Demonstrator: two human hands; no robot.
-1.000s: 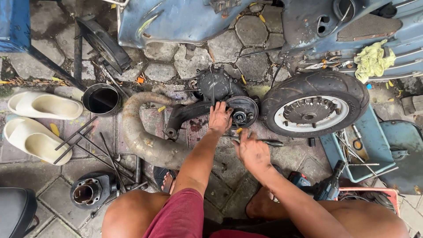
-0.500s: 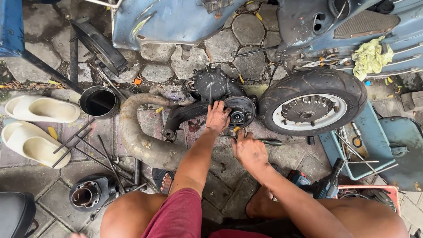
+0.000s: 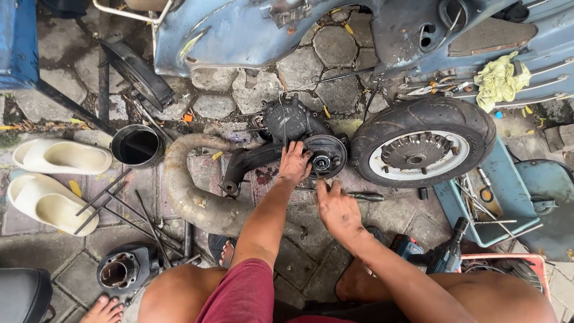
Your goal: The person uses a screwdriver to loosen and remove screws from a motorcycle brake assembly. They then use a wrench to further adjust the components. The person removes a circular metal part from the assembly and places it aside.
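- Currently squatting over a stripped scooter engine (image 3: pixel 287 122) lying on the stone paving (image 3: pixel 335 51), bare knees showing at the near edge.
- Pressing the left hand (image 3: pixel 294 162) against the round hub plate (image 3: pixel 326 155) at the engine's right end, fingers curled loosely on its left rim; clamping nothing, merely touching and steadying.
- Hovering the right hand (image 3: pixel 336 206) just near of the hub, fingers spread and open, gripping nothing; fingertips pointing far, toward the plate.
- Lying just to the right of that open hand: a dark screwdriver (image 3: pixel 362 195), long axis running left to right, handle toward the right, close to the fingers but apart from them.
- Sitting directly far of the right hand and touching the left: the hub plate, so the left hand being the nearer of the two.
- Resting just right of the hub, close beside it: a loose wheel with tyre (image 3: pixel 421 143), lying flat on its side.
- Curving away left and near from the engine: a rusty exhaust pipe (image 3: pixel 191 191), passing under the left forearm.
- Waiting elsewhere: a cordless drill (image 3: pixel 439 254) near right, a blue tray (image 3: pixel 487 206) of tools, thin metal rods (image 3: pixel 119 206), a black tin (image 3: pixel 136 145), white sandals (image 3: pixel 57 173) far left, a yellow rag (image 3: pixel 501 78) on the blue scooter body (image 3: pixel 239 33).
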